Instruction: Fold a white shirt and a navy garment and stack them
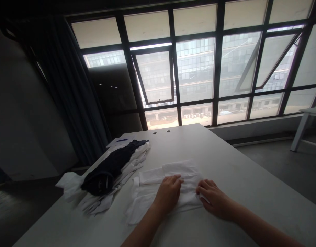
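A folded white cloth garment, probably a shirt (170,183), lies flat on the white table (237,171) in front of me. My left hand (168,193) rests on top of it with the fingers slightly curved. My right hand (214,200) lies on its right part, fingertips near a folded edge. Neither hand appears to grip the cloth. To the left is a pile of white clothes (132,164), topped by a dark navy garment (103,173). A loose white corner (69,185) hangs past the table's left edge.
At the table's far end lie a sheet of paper (119,141) and a blue pen (122,140), near two round holes (161,132). A large window (196,68) and dark curtain (70,89) stand beyond. A small white table (309,113) stands at right.
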`<state>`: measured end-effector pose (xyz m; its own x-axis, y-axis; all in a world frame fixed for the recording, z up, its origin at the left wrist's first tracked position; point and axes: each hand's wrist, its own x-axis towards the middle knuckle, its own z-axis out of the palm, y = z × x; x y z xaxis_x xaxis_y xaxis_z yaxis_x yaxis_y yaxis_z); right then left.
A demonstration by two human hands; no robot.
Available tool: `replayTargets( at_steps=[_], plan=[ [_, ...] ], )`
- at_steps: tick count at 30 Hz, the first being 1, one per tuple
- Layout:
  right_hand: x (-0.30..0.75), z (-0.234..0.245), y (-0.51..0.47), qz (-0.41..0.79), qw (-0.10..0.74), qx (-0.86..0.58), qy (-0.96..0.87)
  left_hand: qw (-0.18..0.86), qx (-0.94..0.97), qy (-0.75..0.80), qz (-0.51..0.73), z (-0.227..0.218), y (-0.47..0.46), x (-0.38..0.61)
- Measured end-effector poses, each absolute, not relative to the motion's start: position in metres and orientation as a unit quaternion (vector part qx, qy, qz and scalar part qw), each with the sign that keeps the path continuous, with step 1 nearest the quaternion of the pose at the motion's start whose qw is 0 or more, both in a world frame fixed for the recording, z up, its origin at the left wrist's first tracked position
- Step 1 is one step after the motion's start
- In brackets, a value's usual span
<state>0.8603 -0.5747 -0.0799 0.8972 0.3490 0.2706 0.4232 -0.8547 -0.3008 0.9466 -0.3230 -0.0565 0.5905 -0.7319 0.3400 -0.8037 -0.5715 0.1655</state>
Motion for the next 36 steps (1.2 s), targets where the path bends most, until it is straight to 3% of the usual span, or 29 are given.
replayTargets(
  at_steps=[7,12,19,27,31,36],
  plan=[
    [0.862,-0.083,-0.579,-0.101,0.192,-0.957,-0.191,0.11,0.89,-0.442,-0.019,-0.082,-0.331,0.942],
    [0.865,-0.093,-0.581,-0.133,0.19,-0.954,-0.187,0.095,0.894,-0.437,-0.023,-0.087,-0.329,0.941],
    [0.862,-0.098,-0.577,-0.033,0.178,-0.962,-0.206,0.113,0.894,-0.432,-0.045,-0.084,-0.331,0.936],
    [0.842,-0.075,-0.548,-0.102,0.176,-0.955,-0.217,0.142,0.91,-0.39,0.023,-0.087,-0.336,0.913],
    [0.851,-0.093,-0.551,-0.124,0.186,-0.954,-0.201,0.131,0.903,-0.409,0.004,-0.09,-0.336,0.915],
    [0.859,-0.112,-0.562,-0.054,0.183,-0.955,-0.226,0.118,0.898,-0.422,-0.032,-0.09,-0.331,0.92]
  ],
)
